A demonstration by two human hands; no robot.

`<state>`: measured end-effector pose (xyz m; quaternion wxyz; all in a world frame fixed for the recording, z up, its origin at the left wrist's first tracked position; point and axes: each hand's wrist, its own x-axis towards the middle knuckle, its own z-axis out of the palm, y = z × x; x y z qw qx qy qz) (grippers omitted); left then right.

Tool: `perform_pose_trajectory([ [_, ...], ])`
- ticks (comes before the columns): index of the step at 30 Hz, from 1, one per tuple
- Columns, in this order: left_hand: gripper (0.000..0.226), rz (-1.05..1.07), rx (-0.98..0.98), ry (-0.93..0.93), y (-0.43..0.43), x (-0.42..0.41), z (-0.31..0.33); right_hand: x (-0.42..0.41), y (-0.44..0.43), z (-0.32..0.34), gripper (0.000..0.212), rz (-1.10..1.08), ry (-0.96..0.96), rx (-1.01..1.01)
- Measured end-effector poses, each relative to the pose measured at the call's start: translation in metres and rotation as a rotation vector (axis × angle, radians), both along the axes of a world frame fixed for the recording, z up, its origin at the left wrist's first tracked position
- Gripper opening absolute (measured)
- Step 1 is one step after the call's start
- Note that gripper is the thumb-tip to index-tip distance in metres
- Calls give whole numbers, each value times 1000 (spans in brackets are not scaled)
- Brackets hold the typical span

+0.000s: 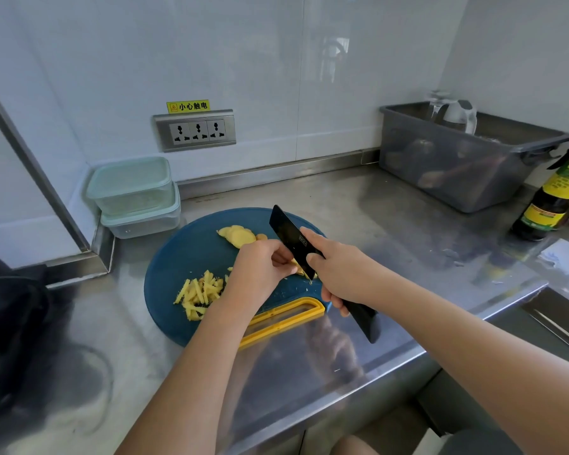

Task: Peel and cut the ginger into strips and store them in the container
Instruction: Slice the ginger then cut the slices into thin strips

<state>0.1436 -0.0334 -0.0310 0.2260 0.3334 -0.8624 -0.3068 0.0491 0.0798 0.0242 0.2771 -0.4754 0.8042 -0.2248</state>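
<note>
Strip-cutting is under way: the right grip [339,274] is clenched on the black knife [289,238], its blade tilted onto the blue board [178,257]. The left grip [260,267] pinches the ginger stack [298,269] against the blade. Cut strips [201,293] lie at the board's left edge and whole slices [237,236] at its far edge. The containers [132,185] wait in the table's [375,218] back-left corner. Next up, I'd say, is a clean downward chop, with the fingertips tucked back.

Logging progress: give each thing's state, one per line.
right hand, grips knife
left hand, holds ginger piece at the blade
knife, blade down on cutting board
ginger strips, piled on cutting board
ginger slices, uncut, fanned on cutting board
containers, stacked, lids on
</note>
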Motion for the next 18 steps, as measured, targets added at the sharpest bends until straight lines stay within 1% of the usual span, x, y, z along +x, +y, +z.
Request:
perform_pose_trajectory([
  [3, 12, -1, 3, 2, 0, 0, 0, 0, 3, -2, 49, -10, 70, -40],
  [18, 13, 2, -76, -103, -3, -5, -3, 2, -4, -7, 55, 22, 117, -45],
])
